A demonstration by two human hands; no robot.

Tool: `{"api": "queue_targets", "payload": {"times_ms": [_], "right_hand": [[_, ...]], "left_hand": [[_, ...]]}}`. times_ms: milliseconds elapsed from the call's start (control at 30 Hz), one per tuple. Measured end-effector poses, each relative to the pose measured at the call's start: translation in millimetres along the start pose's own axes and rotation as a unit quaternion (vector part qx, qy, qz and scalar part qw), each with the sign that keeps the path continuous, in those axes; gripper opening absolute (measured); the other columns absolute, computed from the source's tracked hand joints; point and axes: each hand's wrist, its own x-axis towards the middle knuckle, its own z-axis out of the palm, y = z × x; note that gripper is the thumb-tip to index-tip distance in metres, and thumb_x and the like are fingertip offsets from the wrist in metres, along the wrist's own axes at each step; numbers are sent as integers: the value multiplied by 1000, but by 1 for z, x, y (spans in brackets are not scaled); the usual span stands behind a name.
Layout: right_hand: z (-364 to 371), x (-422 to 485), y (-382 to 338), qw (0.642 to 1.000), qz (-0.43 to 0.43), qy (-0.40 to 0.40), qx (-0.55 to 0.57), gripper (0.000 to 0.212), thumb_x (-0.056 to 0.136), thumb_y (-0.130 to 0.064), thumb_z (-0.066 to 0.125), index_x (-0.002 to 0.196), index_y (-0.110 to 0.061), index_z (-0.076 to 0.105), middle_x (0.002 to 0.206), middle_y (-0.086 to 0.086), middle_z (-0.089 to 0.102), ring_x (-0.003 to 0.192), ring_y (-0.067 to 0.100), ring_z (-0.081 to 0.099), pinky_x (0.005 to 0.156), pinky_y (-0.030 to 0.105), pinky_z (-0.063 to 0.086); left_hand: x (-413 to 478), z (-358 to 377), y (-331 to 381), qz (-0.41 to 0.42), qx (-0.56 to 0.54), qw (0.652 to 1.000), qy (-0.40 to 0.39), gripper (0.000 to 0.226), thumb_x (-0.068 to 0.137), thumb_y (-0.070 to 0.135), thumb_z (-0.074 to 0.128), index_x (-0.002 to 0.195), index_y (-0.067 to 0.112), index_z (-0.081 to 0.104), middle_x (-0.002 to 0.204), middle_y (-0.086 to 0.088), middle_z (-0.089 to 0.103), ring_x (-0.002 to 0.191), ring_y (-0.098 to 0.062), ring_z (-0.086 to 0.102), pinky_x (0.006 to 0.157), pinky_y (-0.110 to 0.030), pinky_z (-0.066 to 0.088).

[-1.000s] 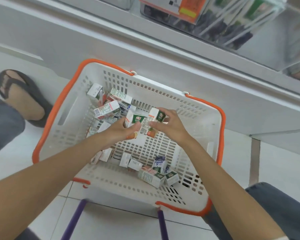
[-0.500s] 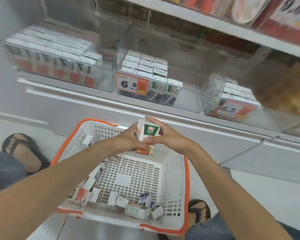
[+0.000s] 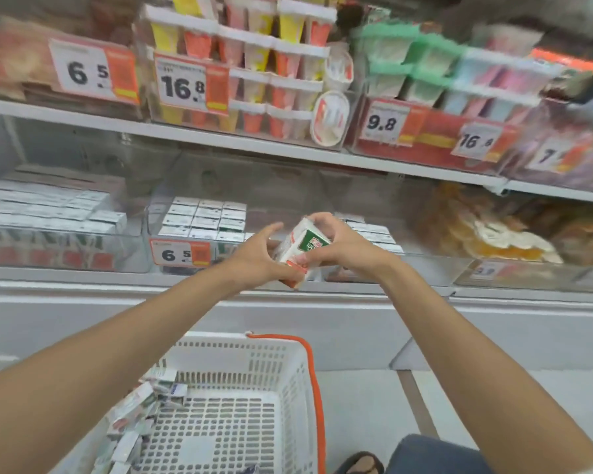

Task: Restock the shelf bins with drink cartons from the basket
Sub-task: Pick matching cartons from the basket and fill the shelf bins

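Both hands held a green-labelled carton (image 3: pixel 302 242), tilted, just in front of the middle bin (image 3: pixel 216 249), right of that bin's standing rows. The left hand (image 3: pixel 259 265) took its lower end and the right hand (image 3: pixel 346 246) its top, each grip clamped on it. It likely needed righting, then lowering over the bin's front wall into the free gap. The basket (image 3: pixel 310 364) sat well below the bin.

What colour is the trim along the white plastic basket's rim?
Orange trim on the white plastic basket, clearest along its right edge in the head view.
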Motion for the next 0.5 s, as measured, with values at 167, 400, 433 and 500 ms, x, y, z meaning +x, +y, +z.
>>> {"api": "queue_targets", "payload": {"times_ms": [167,400,433,500], "right_hand": [[-85,-4,29,986,-11,163,18,67,67,-7,86,121,-19,49,106,7,68,89,17,70,78,34,58],[-195,4,78,954,-20,297,-35,69,64,-7,88,123,-12,52,103,4,64,75,-1,62,61,11,48],[-207,6,85,951,-22,300,-65,69,64,-7,88,122,-13,51,100,-1,61,72,-7,59,58,7,45],[-230,11,99,950,-8,286,-128,71,64,-8,87,121,-19,47,96,-8,57,70,-10,56,54,3,41]], "left_hand": [[59,51,26,72,118,989,43,129,54,44,91,154,28,11,154,0,26,141,-16,28,111,-36,35],[138,94,24,134,365,919,65,127,52,74,77,153,33,11,162,4,-4,148,-18,-8,119,-47,11],[145,96,21,138,379,913,61,128,51,75,76,153,34,10,162,4,-7,149,-19,-9,118,-48,11],[152,100,11,166,383,907,60,125,52,74,75,152,33,13,162,5,-5,148,-19,-9,117,-48,14]]}}
